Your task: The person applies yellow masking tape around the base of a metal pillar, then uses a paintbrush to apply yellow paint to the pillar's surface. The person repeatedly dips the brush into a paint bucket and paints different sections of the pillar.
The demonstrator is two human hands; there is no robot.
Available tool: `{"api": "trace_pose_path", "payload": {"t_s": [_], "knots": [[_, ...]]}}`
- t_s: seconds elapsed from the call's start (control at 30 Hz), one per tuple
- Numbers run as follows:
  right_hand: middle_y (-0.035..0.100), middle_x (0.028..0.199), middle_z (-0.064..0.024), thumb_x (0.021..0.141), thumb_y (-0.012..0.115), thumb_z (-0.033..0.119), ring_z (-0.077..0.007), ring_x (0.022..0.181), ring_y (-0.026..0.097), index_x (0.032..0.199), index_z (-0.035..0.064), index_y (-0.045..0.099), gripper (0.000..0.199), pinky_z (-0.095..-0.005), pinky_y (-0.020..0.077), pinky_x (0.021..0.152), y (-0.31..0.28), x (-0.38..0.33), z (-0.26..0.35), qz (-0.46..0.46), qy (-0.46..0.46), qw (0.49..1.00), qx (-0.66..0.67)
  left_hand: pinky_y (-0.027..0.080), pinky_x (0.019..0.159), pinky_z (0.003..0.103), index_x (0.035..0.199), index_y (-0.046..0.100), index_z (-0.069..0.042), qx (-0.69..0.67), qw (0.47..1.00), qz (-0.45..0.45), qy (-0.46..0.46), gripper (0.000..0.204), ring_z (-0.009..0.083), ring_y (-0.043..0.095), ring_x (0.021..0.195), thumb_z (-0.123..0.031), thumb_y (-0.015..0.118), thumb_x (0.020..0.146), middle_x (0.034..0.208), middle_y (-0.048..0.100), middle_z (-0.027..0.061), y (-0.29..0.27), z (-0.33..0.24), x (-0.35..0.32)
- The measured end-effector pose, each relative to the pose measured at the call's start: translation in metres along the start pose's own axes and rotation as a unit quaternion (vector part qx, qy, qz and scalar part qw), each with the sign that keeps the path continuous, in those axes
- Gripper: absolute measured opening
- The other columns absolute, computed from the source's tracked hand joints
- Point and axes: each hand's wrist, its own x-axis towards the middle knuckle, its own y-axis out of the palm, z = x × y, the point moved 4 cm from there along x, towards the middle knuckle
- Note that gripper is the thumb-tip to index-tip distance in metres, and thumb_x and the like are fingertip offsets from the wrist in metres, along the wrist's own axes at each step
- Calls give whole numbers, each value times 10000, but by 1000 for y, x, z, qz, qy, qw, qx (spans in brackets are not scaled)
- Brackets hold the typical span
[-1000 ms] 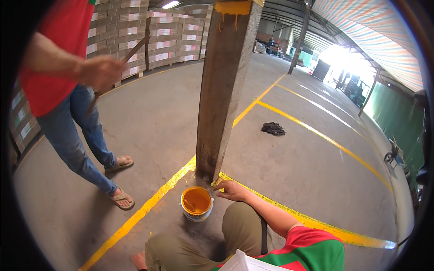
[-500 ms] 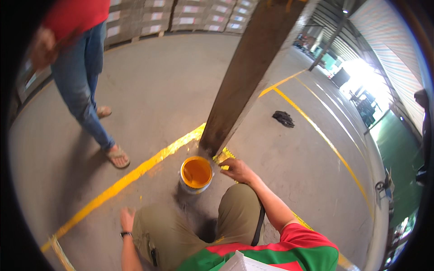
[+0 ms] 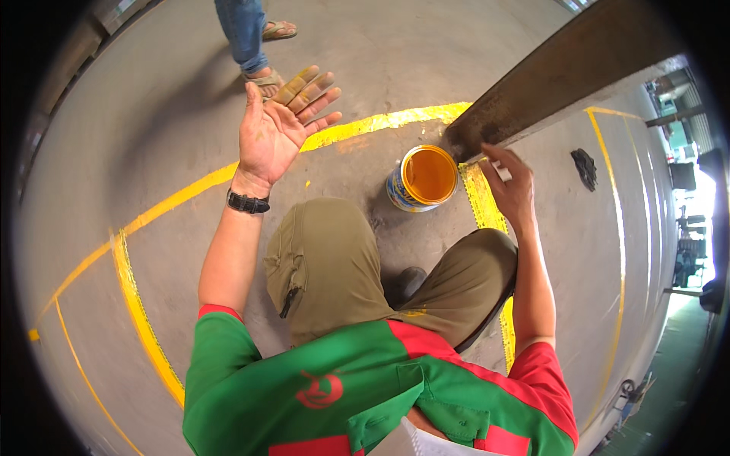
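Note:
My left hand [image 3: 275, 137] is raised with the palm facing up and the fingers spread. It holds nothing, and its fingertips are stained yellow. My right hand [image 3: 511, 186] is at the foot of the dark post [image 3: 547, 83], over the yellow floor line [image 3: 480, 199]. Its fingers are bent together around a small pale thing that I cannot make out. Between my hands, in front of my knees, an open paint can [image 3: 397, 190] with a blue label stands upright on the floor. Orange-yellow paint [image 3: 432, 175] shows inside it.
Beyond my left hand stands another person in jeans [image 3: 243, 34] and sandals. A long yellow line [image 3: 365, 125] crosses the floor to the post. Black crumpled material [image 3: 584, 169] lies right of the post. Another yellow stripe [image 3: 141, 311] runs at the left.
My left hand has risen from beside my knee and turned palm up. My right hand stays by the post's foot. The view has tilted down and turned left.

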Motion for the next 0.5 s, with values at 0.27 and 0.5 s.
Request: {"api": "trace_pose_path", "payload": {"t_s": [0.27, 0.5], "knots": [[725, 837, -34, 951, 765, 203, -83, 733, 647, 1043, -11, 766, 233, -238, 535, 680, 38, 88, 88, -70, 110, 911, 391, 185, 1244, 569, 1626, 228, -61, 44, 999, 21, -2, 1111, 373, 376, 1460, -901, 219, 898, 1618, 361, 229, 94, 13, 65], [605, 1413, -139, 965, 690, 211, -328, 1227, 593, 1386, 78, 621, 447, -419, 468, 1017, 46, 123, 104, -312, -159, 925, 150, 197, 1252, 483, 1646, 152, -86, 115, 993, 4, 11, 1199, 299, 437, 1380, -966, 185, 832, 1618, 358, 212, 131, 32, 100]]}}
